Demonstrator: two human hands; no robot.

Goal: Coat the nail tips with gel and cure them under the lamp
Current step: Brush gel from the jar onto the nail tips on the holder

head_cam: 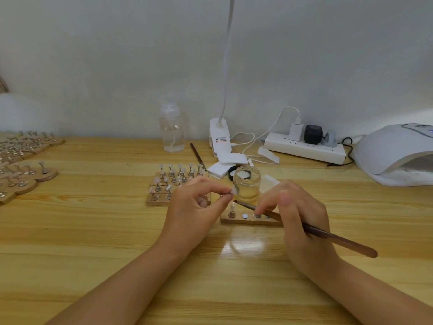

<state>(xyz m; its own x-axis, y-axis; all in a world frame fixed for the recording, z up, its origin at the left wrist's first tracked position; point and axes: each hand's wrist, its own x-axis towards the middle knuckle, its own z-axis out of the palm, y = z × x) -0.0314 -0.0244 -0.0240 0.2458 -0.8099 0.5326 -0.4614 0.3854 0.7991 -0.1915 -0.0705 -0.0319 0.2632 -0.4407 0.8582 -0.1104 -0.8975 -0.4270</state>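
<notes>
Counter (98,233) — pale wooden top against a white wall; bare boards run from the hands to the near edge, so there is open room to draw back or swing either forearm

Curing lamp (396,153) — white dome at the far right, mouth facing left and toward the person; well apart from the hands, with the right hand the nearer; the stretch of counter between looks free for sliding a holder across

Stocked holders (180,184) — wooden bases set with nail tips on stands, just behind the left hand; further rows (25,170) lie along the far left edge

Glass jar (246,185) — lidless, holding clear liquid, just behind the gap between the hands

Working holder (250,219) — low wooden strip between the hands, long axis left to right; one stand upright at its left end, round sockets showing beside it

Right hand (297,214) — fingers curled round a brush (328,234); handle trails back to the lower right, bristle end pointing up-left toward the tip

Left hand (194,212) — thumb and forefinger pinch a small metal stand

Nail tip (233,190) — pale, carried on that stand, raised above the strip's left end, just up-left of the bristles; the coming stroke likely turns on this short gap, though whether gel is on it cannot be told
</notes>
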